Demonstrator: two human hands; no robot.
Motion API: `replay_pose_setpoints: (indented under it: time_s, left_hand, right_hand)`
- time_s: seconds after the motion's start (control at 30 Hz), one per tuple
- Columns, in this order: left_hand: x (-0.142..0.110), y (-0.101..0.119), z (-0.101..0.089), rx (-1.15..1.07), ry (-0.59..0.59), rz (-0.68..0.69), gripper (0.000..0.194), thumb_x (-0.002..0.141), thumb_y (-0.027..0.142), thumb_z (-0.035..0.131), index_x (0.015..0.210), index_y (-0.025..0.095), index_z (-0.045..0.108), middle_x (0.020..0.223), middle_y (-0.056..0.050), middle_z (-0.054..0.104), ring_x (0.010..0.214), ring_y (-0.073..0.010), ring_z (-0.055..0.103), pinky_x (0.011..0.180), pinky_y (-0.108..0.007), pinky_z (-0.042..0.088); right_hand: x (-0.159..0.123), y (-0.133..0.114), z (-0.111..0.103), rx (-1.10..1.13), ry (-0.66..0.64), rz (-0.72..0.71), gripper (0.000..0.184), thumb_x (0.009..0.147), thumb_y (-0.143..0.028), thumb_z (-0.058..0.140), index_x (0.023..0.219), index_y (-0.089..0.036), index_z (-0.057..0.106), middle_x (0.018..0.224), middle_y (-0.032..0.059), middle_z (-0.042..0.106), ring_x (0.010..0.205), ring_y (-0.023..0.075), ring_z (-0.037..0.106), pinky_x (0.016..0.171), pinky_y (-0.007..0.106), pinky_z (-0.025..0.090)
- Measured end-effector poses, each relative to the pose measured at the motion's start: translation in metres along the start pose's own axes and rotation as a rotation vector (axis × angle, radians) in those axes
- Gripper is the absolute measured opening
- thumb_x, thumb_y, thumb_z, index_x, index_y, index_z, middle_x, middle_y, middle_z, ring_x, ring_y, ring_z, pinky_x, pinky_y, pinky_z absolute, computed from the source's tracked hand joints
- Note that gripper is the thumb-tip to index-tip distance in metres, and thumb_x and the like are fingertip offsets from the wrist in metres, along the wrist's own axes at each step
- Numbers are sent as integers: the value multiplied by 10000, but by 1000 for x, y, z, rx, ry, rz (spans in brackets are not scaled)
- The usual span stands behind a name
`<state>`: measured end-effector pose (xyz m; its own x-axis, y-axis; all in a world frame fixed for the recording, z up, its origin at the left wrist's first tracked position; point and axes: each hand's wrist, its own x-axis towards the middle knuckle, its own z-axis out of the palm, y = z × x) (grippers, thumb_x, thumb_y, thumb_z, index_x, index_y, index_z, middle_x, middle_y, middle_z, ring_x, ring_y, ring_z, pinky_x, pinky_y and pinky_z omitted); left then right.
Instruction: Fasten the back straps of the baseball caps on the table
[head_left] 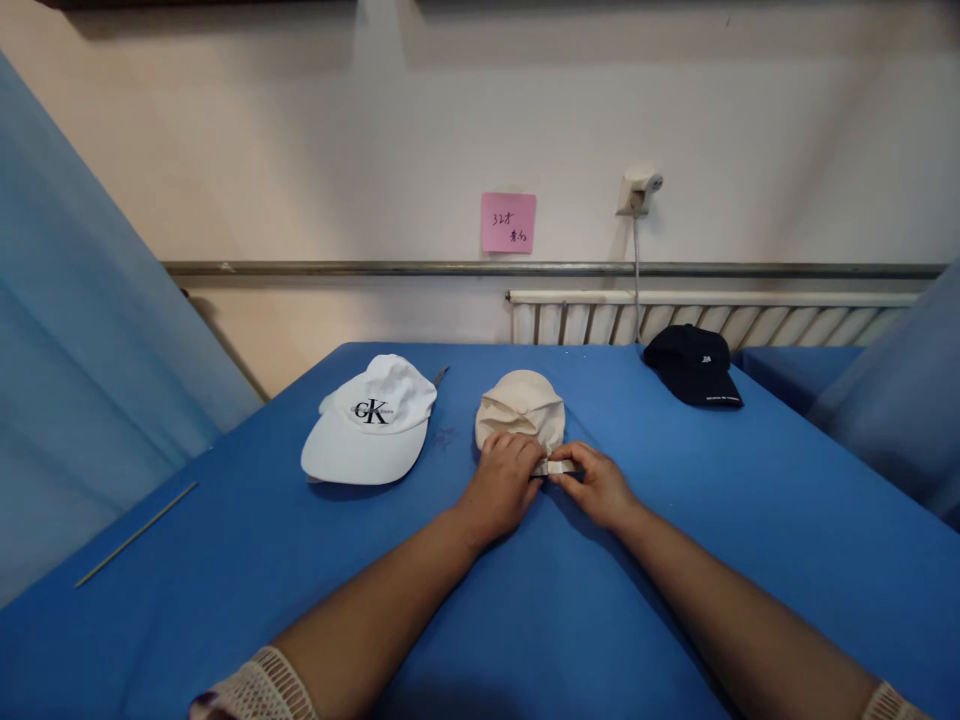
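A beige cap (523, 391) lies in the middle of the blue-covered table, its strap side toward me. My left hand (507, 482) is closed on the cap's near edge, fingers over the fabric. Between the thumb and fingers of my right hand (596, 484) is the pale strap (559, 467) at the back of the cap. Both hands are close together, and the fingertips of the left one are partly hidden. To the left sits a white cap (381, 412) with black "CK" lettering. A black cap (691, 363) rests at the far right.
A thin stick (136, 535) lies on the blue cover (247, 590) at left. Behind the table are a wall pipe (375, 269), a radiator (720, 300), a socket with a plug (636, 194) and a pink note (508, 223). Blue curtains (82, 330) hang at both sides.
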<state>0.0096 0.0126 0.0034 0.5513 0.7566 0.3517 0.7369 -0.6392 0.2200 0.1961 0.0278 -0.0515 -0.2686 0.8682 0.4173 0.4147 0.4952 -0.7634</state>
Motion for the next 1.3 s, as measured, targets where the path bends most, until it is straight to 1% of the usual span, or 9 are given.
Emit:
replay_pose_setpoints:
  time_s: [0.27, 0.37, 0.47, 0.6, 0.7, 0.83, 0.97, 1.1, 1.3]
  left_hand:
    - [1, -5, 8, -17, -23, 6, 160, 857, 205, 546, 1017, 192, 540, 981, -65, 615, 989, -246, 523, 912, -402, 372]
    - [1, -8, 11, -59, 13, -34, 154, 847, 218, 571, 997, 195, 549, 971, -58, 611, 973, -237, 531, 892, -383, 382]
    - [1, -9, 12, -92, 52, -78, 125, 842, 227, 582, 959, 192, 551, 953, -52, 605, 940, -225, 538, 857, -361, 392]
    - [1, -8, 14, -108, 64, -84, 125, 841, 231, 582, 954, 187, 554, 942, -51, 607, 926, -222, 541, 843, -358, 393]
    - [0, -8, 16, -113, 67, -73, 111, 845, 227, 573, 947, 186, 564, 939, -54, 613, 931, -223, 544, 856, -366, 390]
    - [-1, -6, 17, -136, 97, -80, 127, 836, 223, 587, 958, 187, 575, 947, -55, 621, 941, -223, 547, 877, -373, 393]
    - [-3, -4, 17, -181, 108, -81, 187, 835, 251, 594, 1011, 191, 570, 968, -57, 622, 939, -224, 553, 870, -375, 413]
    - [-3, -4, 18, -269, 109, -87, 195, 871, 231, 533, 1062, 197, 551, 1019, -64, 622, 960, -214, 563, 869, -363, 435]
    - [-3, -5, 17, -369, 79, -126, 186, 894, 223, 487, 1067, 198, 550, 992, -59, 620, 902, -189, 583, 816, -328, 465]
  right_hand:
    - [0, -3, 5, 101, 16, 102, 181, 780, -304, 636, 940, -219, 634, 910, 14, 686, 859, 179, 636, 830, 331, 479]
    - [0, -1, 9, 142, 134, 217, 323, 701, -329, 714, 979, -204, 608, 978, 47, 680, 864, 193, 639, 793, 335, 501]
    - [0, 2, 14, 185, 288, 410, 468, 602, -366, 797, 968, -186, 568, 953, 64, 675, 743, 184, 641, 651, 308, 515]
    - [-1, -5, 16, 466, 248, 668, 450, 600, -363, 816, 890, -196, 515, 677, 2, 654, 545, 172, 625, 425, 242, 437]
    - [-4, -18, 15, 757, 167, 759, 427, 609, -312, 834, 868, -189, 517, 704, 24, 682, 593, 181, 668, 459, 244, 483]
    - [-6, -28, 12, 1035, 173, 738, 414, 602, -242, 856, 887, -164, 567, 799, 41, 706, 714, 143, 678, 613, 223, 526]
    - [-6, -27, 12, 1181, 206, 725, 406, 598, -220, 857, 913, -160, 608, 825, 26, 706, 731, 116, 661, 671, 206, 512]
    - [-5, -23, 12, 1170, 220, 669, 433, 600, -220, 853, 962, -185, 618, 860, 14, 713, 761, 126, 657, 693, 233, 499]
    - [-1, -16, 15, 1064, 249, 481, 473, 570, -239, 864, 960, -199, 600, 882, 23, 726, 794, 146, 654, 767, 281, 481]
